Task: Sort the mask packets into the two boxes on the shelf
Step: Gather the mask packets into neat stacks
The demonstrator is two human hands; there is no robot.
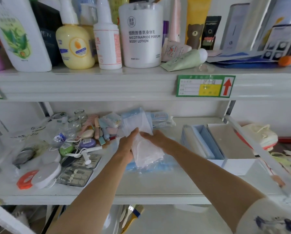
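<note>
Both hands' grip on mask packets (145, 149), white shelf (158, 183), two boxes (217, 144) right

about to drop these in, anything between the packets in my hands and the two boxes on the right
Nothing visible. The mask packets, held by the left hand and right hand, have bare shelf between them and the open boxes.

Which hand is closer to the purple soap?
Left. The left hand holds the clear packets just right of the purple soap; the right hand is farther right.
</note>
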